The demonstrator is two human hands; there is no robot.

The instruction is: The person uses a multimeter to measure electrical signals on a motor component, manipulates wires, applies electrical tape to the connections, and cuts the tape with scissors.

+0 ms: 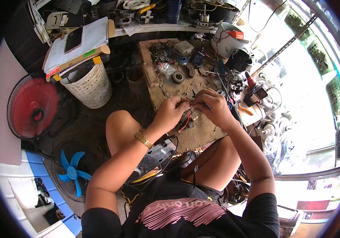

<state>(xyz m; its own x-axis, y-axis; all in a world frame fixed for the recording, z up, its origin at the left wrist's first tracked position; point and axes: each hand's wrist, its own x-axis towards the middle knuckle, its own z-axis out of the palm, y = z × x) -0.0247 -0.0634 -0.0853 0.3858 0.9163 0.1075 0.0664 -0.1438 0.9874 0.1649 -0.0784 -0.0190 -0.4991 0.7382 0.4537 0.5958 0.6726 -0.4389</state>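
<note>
The left forearm (123, 159) and right forearm (253, 154) reach forward, bare, with elbows bent outward. The left hand (170, 113) and right hand (215, 106) nearly meet ahead of the body, fingers curled inward, fingertips close together; their exact grip is too small to make out.

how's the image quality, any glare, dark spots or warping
Head view: the right side is blown out nearly white beside the perforated panels; the white shelf edge bows under fisheye distortion. Head view: floor beside the white basket is dark; detail between left hand and right hand is too small to read.
</note>
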